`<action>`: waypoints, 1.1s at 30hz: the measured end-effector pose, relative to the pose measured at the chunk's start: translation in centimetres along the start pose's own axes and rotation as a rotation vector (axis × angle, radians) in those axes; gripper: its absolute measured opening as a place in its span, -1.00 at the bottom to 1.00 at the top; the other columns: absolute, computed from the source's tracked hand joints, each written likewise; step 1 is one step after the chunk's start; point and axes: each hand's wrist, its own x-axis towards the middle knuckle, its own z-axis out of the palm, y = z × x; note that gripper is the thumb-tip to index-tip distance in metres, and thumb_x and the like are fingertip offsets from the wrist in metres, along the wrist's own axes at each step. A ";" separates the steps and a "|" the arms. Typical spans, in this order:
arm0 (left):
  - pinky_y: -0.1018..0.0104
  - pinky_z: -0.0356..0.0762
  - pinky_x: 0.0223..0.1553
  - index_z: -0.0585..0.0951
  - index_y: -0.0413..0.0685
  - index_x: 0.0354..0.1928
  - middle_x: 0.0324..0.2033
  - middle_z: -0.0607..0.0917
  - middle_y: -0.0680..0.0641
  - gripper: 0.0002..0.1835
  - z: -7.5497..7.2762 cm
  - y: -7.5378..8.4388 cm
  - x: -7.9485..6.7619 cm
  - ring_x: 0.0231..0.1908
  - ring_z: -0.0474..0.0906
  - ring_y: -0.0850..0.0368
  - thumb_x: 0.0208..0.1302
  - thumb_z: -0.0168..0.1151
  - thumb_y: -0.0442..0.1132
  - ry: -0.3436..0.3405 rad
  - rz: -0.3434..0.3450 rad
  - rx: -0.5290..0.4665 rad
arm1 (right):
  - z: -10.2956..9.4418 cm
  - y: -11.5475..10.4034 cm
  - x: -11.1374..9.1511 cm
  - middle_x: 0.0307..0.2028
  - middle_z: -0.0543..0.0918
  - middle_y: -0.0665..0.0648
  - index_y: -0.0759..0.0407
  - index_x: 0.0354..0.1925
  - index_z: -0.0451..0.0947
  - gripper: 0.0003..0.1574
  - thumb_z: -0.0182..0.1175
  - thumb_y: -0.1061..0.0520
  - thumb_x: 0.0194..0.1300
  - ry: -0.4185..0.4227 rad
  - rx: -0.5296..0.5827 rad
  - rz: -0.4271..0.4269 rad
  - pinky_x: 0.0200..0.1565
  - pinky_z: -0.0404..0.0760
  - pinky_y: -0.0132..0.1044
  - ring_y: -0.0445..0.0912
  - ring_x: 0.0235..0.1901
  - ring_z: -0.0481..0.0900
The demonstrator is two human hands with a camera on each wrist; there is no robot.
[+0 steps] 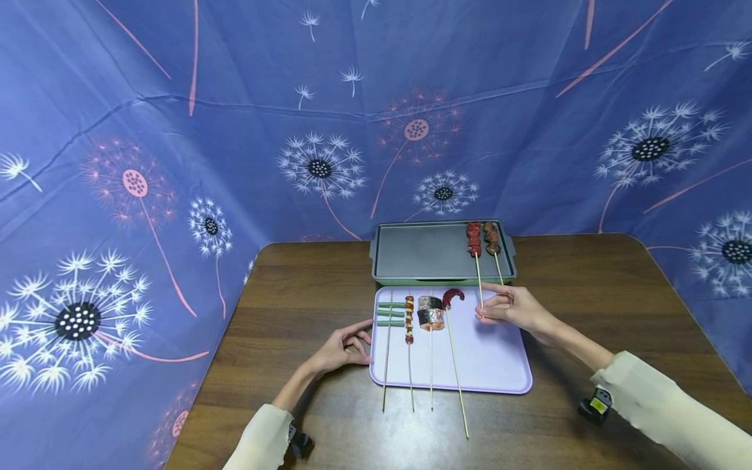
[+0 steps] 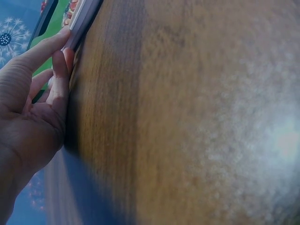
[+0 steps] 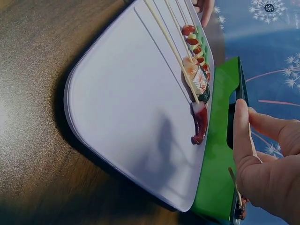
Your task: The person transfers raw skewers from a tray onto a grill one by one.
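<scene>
My right hand [image 1: 514,307] pinches the lower stick of a red meat skewer [image 1: 473,239], whose meat lies on the grill pan [image 1: 425,251]. Beside it on the pan is a brown meat skewer [image 1: 491,239], its stick running down to behind my fingers. With its fingertips, my left hand [image 1: 343,348] touches the left rim of the lilac tray [image 1: 493,372]. On that tray lie a green vegetable skewer [image 1: 390,314], a red-and-yellow skewer [image 1: 409,320], a silver-skinned fish skewer [image 1: 431,313] and a dark red curled tentacle-like skewer [image 3: 200,123].
The pan's green base [image 3: 218,140] stands right behind the tray on a brown wooden table [image 1: 305,281]. Several sticks stick out past the tray's front edge. A blue dandelion-print cloth [image 1: 247,130] hangs behind and to the sides.
</scene>
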 end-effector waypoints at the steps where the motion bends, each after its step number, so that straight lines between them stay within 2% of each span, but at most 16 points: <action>1: 0.56 0.59 -0.29 0.25 -0.33 0.51 0.04 0.54 -0.56 -0.09 0.0 0.0 0.0 -0.30 0.63 0.36 0.12 0.44 -0.56 0.000 -0.002 -0.001 | 0.1 0.0 0.0 -0.15 0.79 0.29 0.62 0.49 -0.02 -0.04 0.26 0.38 0.34 0.006 -0.012 -0.002 -0.07 0.75 -0.27 -0.24 -0.23 0.78; 6: 0.55 0.59 -0.28 0.25 -0.32 0.51 0.05 0.53 -0.56 -0.10 0.0 0.1 0.0 -0.30 0.63 0.34 0.12 0.44 -0.56 0.000 -0.004 -0.009 | 0.2 -0.2 -0.1 -0.15 0.77 0.35 0.62 0.49 -0.02 -0.06 0.24 0.38 0.34 0.018 -0.035 -0.002 -0.11 0.75 -0.33 -0.23 -0.25 0.78; 14: 0.56 0.60 -0.29 0.25 -0.35 0.51 0.03 0.53 -0.56 -0.10 0.0 0.2 -0.1 -0.30 0.63 0.34 0.11 0.43 -0.58 0.004 0.000 -0.008 | 0.6 -0.1 0.0 -0.17 0.74 0.37 0.60 0.52 -0.12 -0.07 0.11 0.48 0.36 0.005 0.029 0.012 -0.05 0.75 -0.10 -0.11 -0.20 0.80; 20: 0.56 0.58 -0.32 0.25 -0.38 0.50 0.01 0.54 -0.56 -0.11 0.0 -0.1 0.0 -0.31 0.63 0.35 0.12 0.43 -0.58 0.002 0.017 0.000 | 0.6 0.0 0.1 -0.14 0.74 0.42 0.60 0.51 -0.09 -0.09 0.12 0.47 0.37 0.022 -0.008 0.014 -0.06 0.75 -0.09 -0.05 -0.17 0.81; 27: 0.56 0.58 -0.31 0.25 -0.36 0.50 0.01 0.54 -0.56 -0.11 0.0 0.0 0.0 -0.31 0.64 0.35 0.11 0.43 -0.57 0.002 0.015 -0.001 | 0.4 -0.3 -0.4 0.00 0.66 0.60 0.60 0.50 -0.01 -0.16 0.12 0.41 0.41 0.038 -0.068 0.018 -0.12 0.77 -0.11 0.04 -0.13 0.80; 33: 0.56 0.59 -0.31 0.25 -0.36 0.50 0.01 0.55 -0.55 -0.11 0.0 -0.1 0.0 -0.31 0.64 0.35 0.12 0.44 -0.56 0.001 0.013 0.003 | 0.0 -0.4 -1.4 -0.01 0.64 0.64 0.64 0.47 0.01 -0.22 0.08 0.40 0.43 0.008 -0.099 -0.003 -0.18 0.78 -0.09 0.01 -0.17 0.81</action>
